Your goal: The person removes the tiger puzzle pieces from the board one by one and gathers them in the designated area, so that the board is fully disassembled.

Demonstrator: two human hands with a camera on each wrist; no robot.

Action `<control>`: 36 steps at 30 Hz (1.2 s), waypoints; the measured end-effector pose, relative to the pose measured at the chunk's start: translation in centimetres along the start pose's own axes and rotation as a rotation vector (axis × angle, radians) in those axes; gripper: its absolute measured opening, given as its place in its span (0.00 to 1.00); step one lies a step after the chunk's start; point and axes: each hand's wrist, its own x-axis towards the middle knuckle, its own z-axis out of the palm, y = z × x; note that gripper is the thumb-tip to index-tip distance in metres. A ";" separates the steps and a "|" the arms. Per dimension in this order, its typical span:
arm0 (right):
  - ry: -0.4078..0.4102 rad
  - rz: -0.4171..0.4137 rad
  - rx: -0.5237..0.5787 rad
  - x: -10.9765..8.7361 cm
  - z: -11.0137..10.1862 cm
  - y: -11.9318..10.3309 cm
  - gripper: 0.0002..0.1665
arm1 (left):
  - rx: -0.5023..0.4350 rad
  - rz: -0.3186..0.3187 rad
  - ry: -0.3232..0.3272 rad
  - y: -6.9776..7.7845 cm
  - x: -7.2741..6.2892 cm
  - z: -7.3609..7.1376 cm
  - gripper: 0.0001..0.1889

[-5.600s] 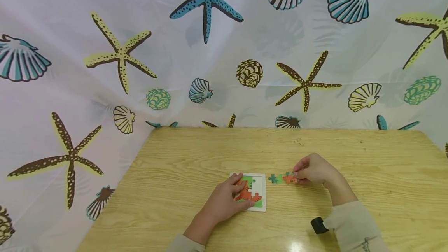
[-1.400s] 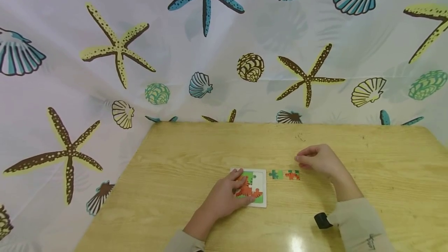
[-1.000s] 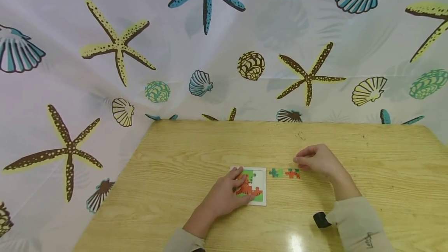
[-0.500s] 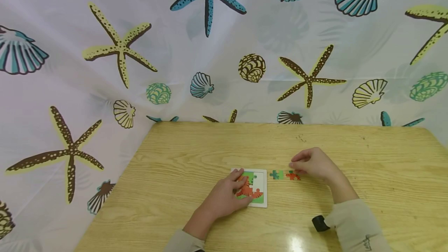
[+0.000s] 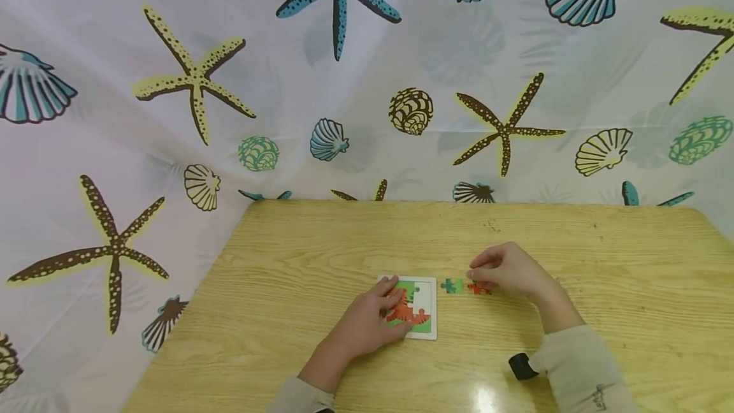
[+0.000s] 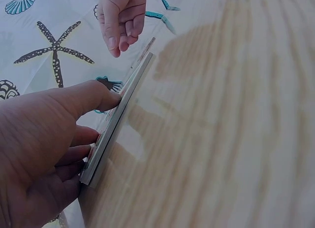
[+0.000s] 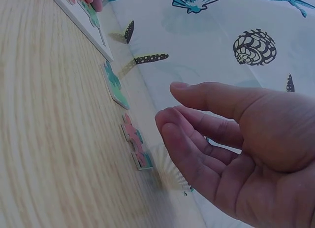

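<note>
My left hand rests on the left side of a small square jigsaw puzzle board with a white rim, its thumb touching the surface near the front edge. Orange and green pieces fill part of the board; a white gap shows at its upper right, and my fingers cover the left part. Two loose jigsaw pieces lie to its right: a green piece and an orange-and-green piece. Just above the orange-and-green one hovers my right hand, thumb and fingertips apart in the right wrist view, holding nothing.
The wooden table extends around the puzzle. White cloth printed with starfish and shells hangs behind it and along the left side. A black band sits by the right sleeve.
Over five seconds ago my right fingers touched the orange-and-green piece; they then lifted off to the right. Within the last second that hand has moved left, over the piece. My left hand stays put.
</note>
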 end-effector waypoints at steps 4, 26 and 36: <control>-0.007 -0.002 -0.002 0.1 0.0 -0.1 0.14 | 0.000 0.002 0.003 -0.1 0.1 0.0 0.36; -0.063 -0.037 -0.008 0.5 0.8 -0.4 0.13 | -0.002 0.007 0.007 -0.2 0.2 0.0 0.36; -0.096 -0.043 0.028 0.3 1.1 -0.6 0.15 | -0.021 -0.004 -0.002 -0.6 0.3 -0.1 0.35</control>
